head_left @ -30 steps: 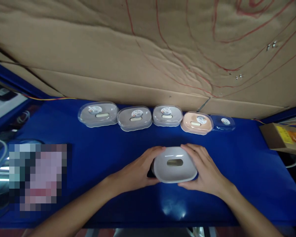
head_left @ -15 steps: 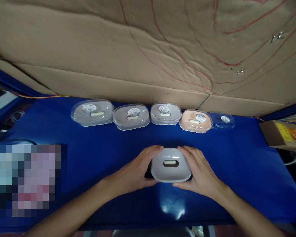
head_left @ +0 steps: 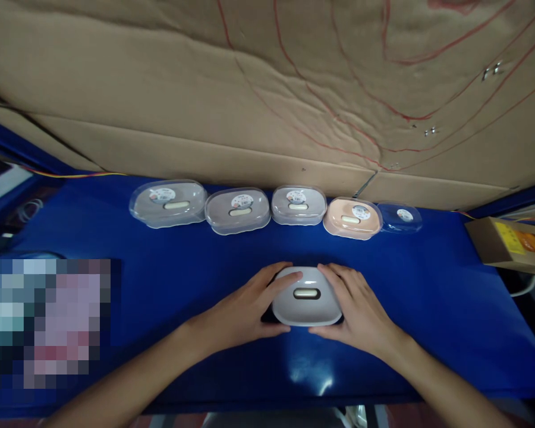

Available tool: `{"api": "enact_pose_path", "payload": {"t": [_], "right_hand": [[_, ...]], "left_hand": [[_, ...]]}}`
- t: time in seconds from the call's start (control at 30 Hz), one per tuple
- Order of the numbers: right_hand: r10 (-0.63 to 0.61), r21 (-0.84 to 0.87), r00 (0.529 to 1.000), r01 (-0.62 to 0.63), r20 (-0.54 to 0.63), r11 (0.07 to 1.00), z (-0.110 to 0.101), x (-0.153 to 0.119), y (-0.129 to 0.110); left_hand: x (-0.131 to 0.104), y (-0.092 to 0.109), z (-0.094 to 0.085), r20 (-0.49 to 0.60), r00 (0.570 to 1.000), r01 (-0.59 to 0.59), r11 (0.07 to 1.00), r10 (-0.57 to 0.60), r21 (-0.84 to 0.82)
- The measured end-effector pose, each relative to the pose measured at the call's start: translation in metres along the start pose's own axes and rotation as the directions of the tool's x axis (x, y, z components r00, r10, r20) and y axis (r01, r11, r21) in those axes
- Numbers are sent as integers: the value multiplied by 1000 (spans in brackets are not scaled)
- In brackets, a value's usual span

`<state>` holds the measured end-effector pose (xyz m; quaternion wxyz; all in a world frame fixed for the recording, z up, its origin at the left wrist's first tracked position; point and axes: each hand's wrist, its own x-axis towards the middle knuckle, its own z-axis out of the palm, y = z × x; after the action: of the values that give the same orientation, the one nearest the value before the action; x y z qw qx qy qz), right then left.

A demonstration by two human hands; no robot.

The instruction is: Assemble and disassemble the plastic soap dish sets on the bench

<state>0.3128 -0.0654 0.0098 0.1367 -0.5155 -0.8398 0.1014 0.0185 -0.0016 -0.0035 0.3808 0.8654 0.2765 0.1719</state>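
Grey box (head_left: 307,310) is held between left hand (head_left: 248,304) and right hand (head_left: 361,304), each grip curled round one end (forearms (head_left: 156,371) angled inward).

Facing you, a cardboard panel (head_left: 160,95) bears curved red lines (head_left: 225,27) (creasing noted). To your right sits a carton (head_left: 485,245) with a yellow patch (head_left: 510,239); to your left, a yellow-and-red wire (head_left: 71,175) runs near the panel's base.

A blue-covered table (head_left: 410,291) carries a back row: 3 clear-covered grey oval boxes (head_left: 225,221), 1 clear-covered peach box (head_left: 337,217) and 1 clear oval cover (head_left: 397,219). Pixelation hides something at left; whether the handheld grey box (head_left: 306,311) touches the table is unclear.
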Motion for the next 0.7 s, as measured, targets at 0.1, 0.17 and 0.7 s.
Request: {"api": "enact_pose_path", "payload": {"t": [0.1,0.17,0.7], "right_hand": [[-12,-35,1000,11,-12,999,0,0,-3],[-16,-61,1000,15,-18,998,0,-1,-5],[-77,60,996,74,49,995,-14,1,21]], "left_hand": [[1,1,1,7,1000,22,1000,-23,17],[1,1,3,-10,1000,17,999,-17,45],[7,7,-4,1,1000,-14,977,14,214]]}}
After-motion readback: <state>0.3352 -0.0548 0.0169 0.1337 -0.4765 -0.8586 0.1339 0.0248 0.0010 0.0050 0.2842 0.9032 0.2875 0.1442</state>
